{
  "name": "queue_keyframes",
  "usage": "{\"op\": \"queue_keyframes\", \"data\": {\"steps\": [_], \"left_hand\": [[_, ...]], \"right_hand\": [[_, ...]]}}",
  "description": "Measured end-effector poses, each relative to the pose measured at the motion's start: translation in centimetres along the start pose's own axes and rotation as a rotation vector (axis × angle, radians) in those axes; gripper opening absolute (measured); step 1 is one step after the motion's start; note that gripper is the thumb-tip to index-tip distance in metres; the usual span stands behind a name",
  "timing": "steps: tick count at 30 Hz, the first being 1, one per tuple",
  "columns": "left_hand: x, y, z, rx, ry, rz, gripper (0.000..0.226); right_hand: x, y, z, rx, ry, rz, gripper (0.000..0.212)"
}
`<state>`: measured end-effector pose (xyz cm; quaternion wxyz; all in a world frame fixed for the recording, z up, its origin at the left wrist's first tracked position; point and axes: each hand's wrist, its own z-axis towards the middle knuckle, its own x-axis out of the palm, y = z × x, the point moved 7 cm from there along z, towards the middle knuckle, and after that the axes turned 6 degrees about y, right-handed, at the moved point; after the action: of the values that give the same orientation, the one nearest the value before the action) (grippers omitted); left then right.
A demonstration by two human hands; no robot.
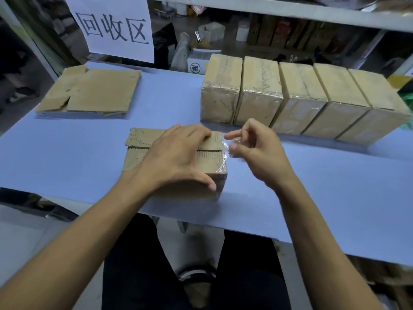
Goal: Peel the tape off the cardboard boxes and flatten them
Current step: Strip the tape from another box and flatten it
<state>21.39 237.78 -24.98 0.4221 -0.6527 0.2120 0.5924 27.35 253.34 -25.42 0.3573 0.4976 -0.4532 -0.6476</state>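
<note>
A small cardboard box (138, 153) stands near the front edge of the blue table (67, 157). My left hand (176, 157) lies spread over its top, thumb against the near face, holding it down. Clear tape (225, 151) runs down the box's right edge, and a strip of it stretches off to the right. My right hand (257, 153) pinches that strip beside the box, fingers curled. Several taped boxes (301, 97) stand in a row at the back right.
A stack of flattened cardboard (89, 92) lies at the back left of the table. A white paper sign (114, 27) hangs behind it. Shelves with assorted goods (223, 36) stand behind the table. My legs are under the table's front edge.
</note>
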Motion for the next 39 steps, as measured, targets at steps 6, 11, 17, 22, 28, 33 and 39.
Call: {"op": "queue_keyframes", "data": {"steps": [6,11,17,22,28,33,39], "left_hand": [[-0.1,1.3,1.4,0.196,0.120,-0.020,0.110],[-0.1,3.7,0.8,0.143,0.092,-0.134,0.098],[0.2,3.9,0.5,0.102,0.022,-0.155,0.091],[0.2,4.0,0.6,0.112,0.032,-0.204,0.097],[-0.4,4.3,0.2,0.146,0.020,-0.250,0.098],[-0.9,1.3,0.7,0.012,-0.067,-0.017,0.085],[0.5,-0.1,1.1,-0.093,-0.057,0.089,0.079]], "right_hand": [[2.4,2.0,-1.9,-0.346,0.126,-0.422,0.064],[3.9,1.5,-2.2,-0.521,0.202,-0.723,0.042],[4.8,1.6,-2.3,-0.290,0.263,-0.536,0.025],[5.4,1.3,-1.6,-0.225,0.298,-0.445,0.021],[2.3,-0.2,-2.3,-0.239,0.324,-0.070,0.022],[-0.3,-2.3,-2.6,-0.197,-0.186,-0.142,0.021],[0.7,-4.4,-2.3,-0.016,-0.373,0.294,0.041]]}}
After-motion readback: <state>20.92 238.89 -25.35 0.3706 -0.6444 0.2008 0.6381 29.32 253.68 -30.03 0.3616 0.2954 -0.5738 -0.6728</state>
